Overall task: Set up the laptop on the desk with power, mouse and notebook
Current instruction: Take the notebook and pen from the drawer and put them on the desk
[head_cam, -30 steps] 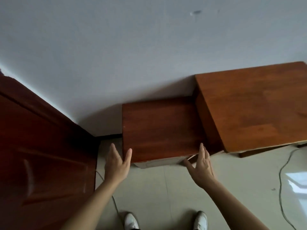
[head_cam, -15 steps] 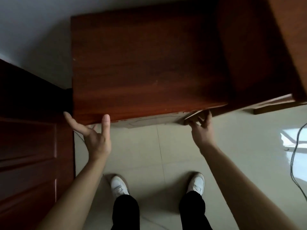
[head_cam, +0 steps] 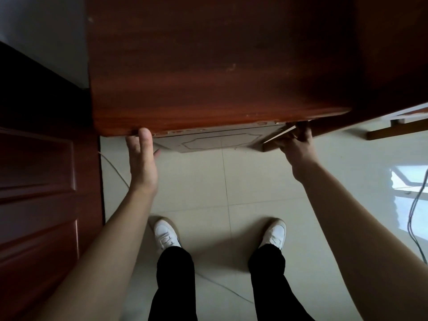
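Note:
A low dark wooden cabinet point(head_cam: 220, 77) fills the upper part of the view. No laptop, mouse, notebook or power lead for it is visible. My right hand point(head_cam: 298, 147) curls its fingers around the edge of the pale cabinet door point(head_cam: 208, 142), which stands slightly ajar below the top's right end. My left hand point(head_cam: 142, 163) rests against the front edge of the cabinet top near its left end. One digit touches the edge, and the hand holds nothing I can see. The cabinet's inside is hidden.
The taller wooden desk point(head_cam: 393, 66) adjoins the cabinet on the right. A dark panelled door point(head_cam: 41, 181) runs down the left. A dark cable point(head_cam: 414, 209) lies on the tiled floor at right, a thin wire point(head_cam: 113, 167) at left. My white shoes point(head_cam: 165, 235) stand below.
The view dropped and closed in on the cabinet. Both hands reached forward: the left now touches the top's front edge, the right has closed on the door edge.

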The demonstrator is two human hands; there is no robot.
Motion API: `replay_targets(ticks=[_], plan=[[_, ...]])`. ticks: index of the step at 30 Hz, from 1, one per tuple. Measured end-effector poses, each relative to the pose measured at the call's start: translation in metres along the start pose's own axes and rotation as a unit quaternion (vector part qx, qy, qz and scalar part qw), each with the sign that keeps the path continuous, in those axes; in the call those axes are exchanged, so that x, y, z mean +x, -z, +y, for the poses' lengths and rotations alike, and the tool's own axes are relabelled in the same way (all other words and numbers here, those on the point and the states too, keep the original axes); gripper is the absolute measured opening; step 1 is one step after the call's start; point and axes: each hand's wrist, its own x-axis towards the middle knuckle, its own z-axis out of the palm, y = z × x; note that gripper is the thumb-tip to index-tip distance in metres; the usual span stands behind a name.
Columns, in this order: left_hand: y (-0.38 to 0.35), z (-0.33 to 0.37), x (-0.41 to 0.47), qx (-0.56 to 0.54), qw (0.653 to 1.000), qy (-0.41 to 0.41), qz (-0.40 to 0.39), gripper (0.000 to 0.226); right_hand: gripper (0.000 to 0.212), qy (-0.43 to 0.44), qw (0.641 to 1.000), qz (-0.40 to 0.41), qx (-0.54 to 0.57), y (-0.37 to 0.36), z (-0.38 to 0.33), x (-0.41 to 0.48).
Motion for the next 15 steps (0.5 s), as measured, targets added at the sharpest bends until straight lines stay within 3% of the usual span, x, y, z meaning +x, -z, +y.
replay_targets(ticks=[2, 5, 7, 9, 15], plan=[[-0.002, 0.005, -0.003, 0.001, 1.000, 0.007, -0.011, 0.053, 0.076, -0.002, 1.000, 0.001, 0.005, -0.004, -0.001, -0.002], [-0.006, 0.007, -0.004, 0.058, 0.998, 0.013, -0.020, 0.111, 0.083, 0.035, 0.998, 0.028, -0.033, -0.008, -0.003, -0.005], [-0.009, 0.001, -0.005, 0.070, 0.997, 0.030, -0.022, 0.126, 0.083, 0.058, 0.996, 0.049, -0.039, -0.009, -0.003, -0.006], [-0.011, -0.004, -0.005, 0.075, 0.997, 0.025, -0.016, 0.115, 0.080, 0.055, 0.997, 0.055, -0.028, -0.012, -0.003, -0.011], [-0.003, -0.007, 0.000, 0.119, 0.990, -0.003, 0.074, 0.054, 0.070, 0.031, 0.997, 0.061, -0.025, -0.006, -0.010, -0.024]])
